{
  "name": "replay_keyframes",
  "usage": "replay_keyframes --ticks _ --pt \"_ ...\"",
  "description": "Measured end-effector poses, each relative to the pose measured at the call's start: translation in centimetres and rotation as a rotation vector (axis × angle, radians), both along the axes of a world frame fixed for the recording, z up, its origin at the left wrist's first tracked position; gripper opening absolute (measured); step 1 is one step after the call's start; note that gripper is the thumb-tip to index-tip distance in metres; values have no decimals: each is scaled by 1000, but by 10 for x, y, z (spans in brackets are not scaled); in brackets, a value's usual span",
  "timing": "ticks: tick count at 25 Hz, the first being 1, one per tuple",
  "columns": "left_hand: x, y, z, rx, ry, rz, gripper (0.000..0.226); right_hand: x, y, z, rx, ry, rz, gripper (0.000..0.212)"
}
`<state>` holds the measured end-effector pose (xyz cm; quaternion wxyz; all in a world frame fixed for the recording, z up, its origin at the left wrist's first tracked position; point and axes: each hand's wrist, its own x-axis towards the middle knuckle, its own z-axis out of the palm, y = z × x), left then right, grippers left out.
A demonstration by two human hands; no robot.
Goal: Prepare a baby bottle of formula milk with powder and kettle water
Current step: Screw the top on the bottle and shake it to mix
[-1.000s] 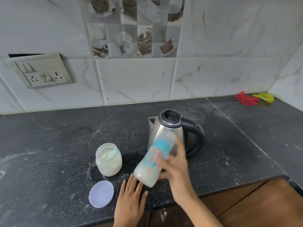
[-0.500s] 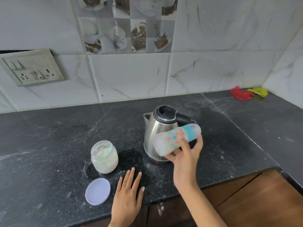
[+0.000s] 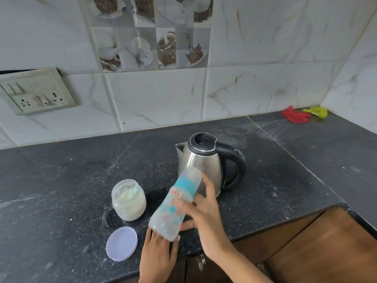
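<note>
Nearest me, I am seeing the left hand (image 3: pixel 158 255) lying flat on the counter (image 3: pixel 61 201) edge, fingers straight, its grip holding nothing. Just left of it a lilac lid (image 3: pixel 121 243) is lying flat. The right hand (image 3: pixel 206 213) is gripping the baby bottle (image 3: pixel 176 203), tilted and blurred, its base above the left fingertips. Beyond the lid, the open powder jar (image 3: pixel 129 200) is standing upright. Behind the bottle the steel kettle (image 3: pixel 206 164) is sitting, lid closed. Far right, red and yellow cloths (image 3: pixel 299 116) are lying by the wall.
</note>
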<state>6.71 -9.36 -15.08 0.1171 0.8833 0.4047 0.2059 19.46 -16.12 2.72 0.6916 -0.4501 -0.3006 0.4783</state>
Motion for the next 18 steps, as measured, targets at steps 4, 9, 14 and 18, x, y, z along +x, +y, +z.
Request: replay_keyframes --ticks 4,9,14,18 --pt "2 -2 0 -3 92 31 51 38 7 9 59 164 -310 69" --pt "1 -1 3 -9 4 21 52 -7 1 0 1 23 -29 86" --pt "1 0 1 -41 87 34 55 39 12 17 41 106 -333 90" --pt "-1 -1 3 -28 2 20 55 -4 5 2 -43 -52 -25 88"
